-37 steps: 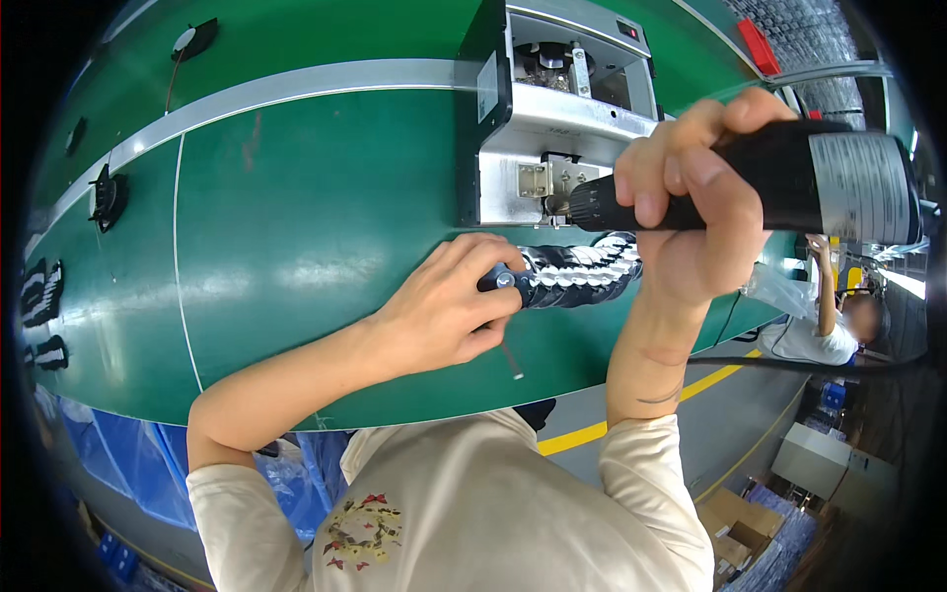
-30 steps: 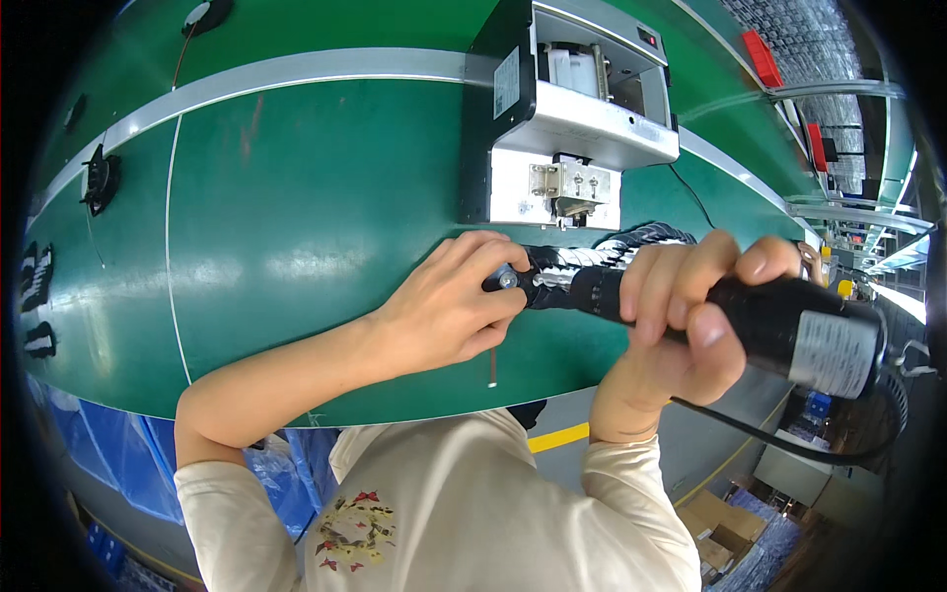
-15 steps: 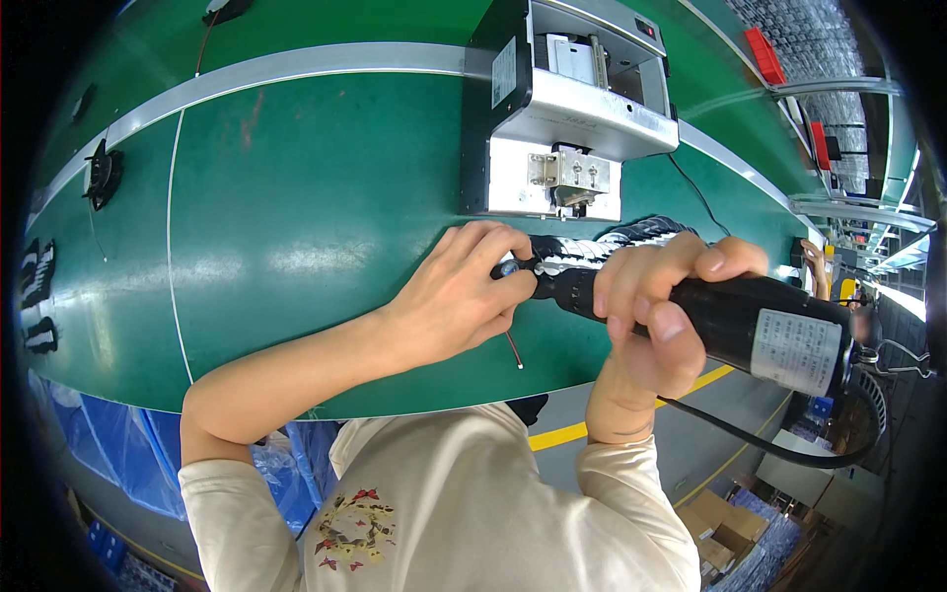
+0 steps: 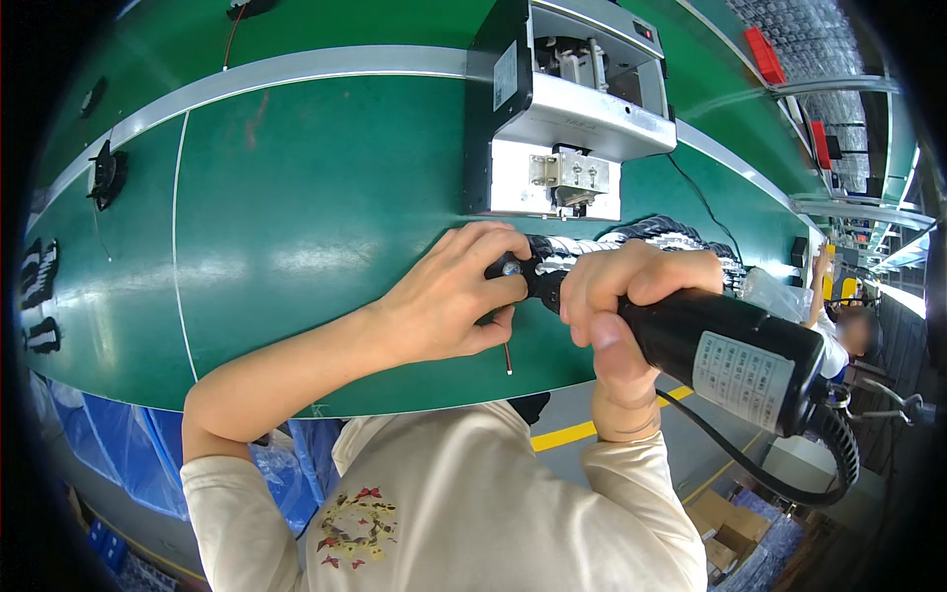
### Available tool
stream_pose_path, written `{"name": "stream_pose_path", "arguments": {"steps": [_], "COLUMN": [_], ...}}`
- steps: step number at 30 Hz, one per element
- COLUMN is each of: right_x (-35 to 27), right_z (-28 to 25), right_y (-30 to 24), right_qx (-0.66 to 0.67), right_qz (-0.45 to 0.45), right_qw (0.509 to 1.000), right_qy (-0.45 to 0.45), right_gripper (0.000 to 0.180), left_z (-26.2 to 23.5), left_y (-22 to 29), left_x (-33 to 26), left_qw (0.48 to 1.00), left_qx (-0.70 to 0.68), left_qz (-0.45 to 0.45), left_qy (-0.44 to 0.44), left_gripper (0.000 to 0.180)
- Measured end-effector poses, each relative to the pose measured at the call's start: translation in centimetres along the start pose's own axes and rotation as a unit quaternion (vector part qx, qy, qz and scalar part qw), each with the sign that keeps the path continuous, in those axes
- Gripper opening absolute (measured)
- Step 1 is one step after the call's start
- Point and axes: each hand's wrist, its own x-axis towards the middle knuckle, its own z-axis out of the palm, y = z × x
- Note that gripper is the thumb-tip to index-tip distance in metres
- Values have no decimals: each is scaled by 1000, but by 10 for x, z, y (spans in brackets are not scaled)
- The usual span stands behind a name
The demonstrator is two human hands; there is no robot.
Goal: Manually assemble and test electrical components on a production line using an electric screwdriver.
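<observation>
My right hand (image 4: 631, 306) is wrapped round a black electric screwdriver (image 4: 730, 357) with a pale label and a cable at its rear. The tool slants down to the left, its nose reaching a small black part (image 4: 509, 266). My left hand (image 4: 459, 286) is closed on that part, fingers curled over it and pinning it at the green work surface. Most of the part is hidden by the fingers. A thin red lead (image 4: 508, 357) with a white plug hangs out below the left hand. Several black-and-white pieces (image 4: 641, 237) lie in a row just beyond both hands.
A metal screw feeder (image 4: 582, 118) stands beyond my hands. On the green surface (image 4: 296, 197) at the far left lie a black part with a wire (image 4: 105, 176) and dark pieces (image 4: 39, 271). Blue plastic-lined bins (image 4: 128, 444) sit below the near edge. Another person (image 4: 838, 335) is at the right.
The screwdriver's rear end has swung left and downward, my right hand moving left with it. My left hand has barely moved. The dark parts at the far left appear shifted slightly right.
</observation>
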Motion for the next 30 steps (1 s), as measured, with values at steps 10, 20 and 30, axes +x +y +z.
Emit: {"name": "stream_pose_path", "arguments": {"steps": [10,20,30], "right_x": [22,23,24], "right_z": [-35,-63,-72], "right_y": [-27,-21,-17], "right_qx": [150,122,33], "right_qz": [-103,-121,-31], "right_qw": [983,982,969], "right_qy": [35,81,241], "right_gripper": [60,66,53], "left_z": [-7,-146,-269], "left_y": [-1,-32,-261], "left_x": [0,20,65], "left_qw": [1000,973,920], "left_qx": [2,159,347], "left_qz": [-25,-130,-93], "left_qy": [-3,-101,155], "left_gripper": [31,49,76]}}
